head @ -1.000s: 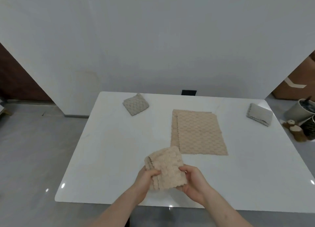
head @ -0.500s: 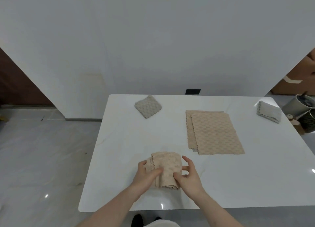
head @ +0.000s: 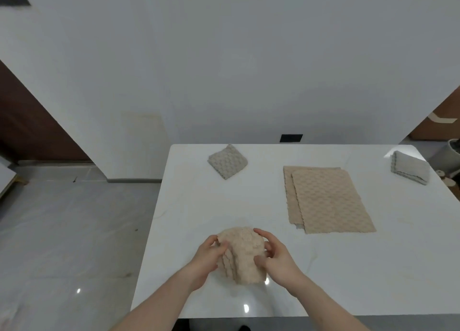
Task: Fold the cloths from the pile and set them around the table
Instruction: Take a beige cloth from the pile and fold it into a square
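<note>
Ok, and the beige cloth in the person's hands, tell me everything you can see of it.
The folded beige cloth is a small, thick bundle of soft, bumpy-textured fabric, folded into several layers whose scalloped edges show stacked along its left side. It sits near the front edge of the white table; whether it rests on the table is unclear. The left hand grips its left side and the right hand curls round its right side.

No text, label, brand, number or sign is showing legibly anywhere in the view.
</note>
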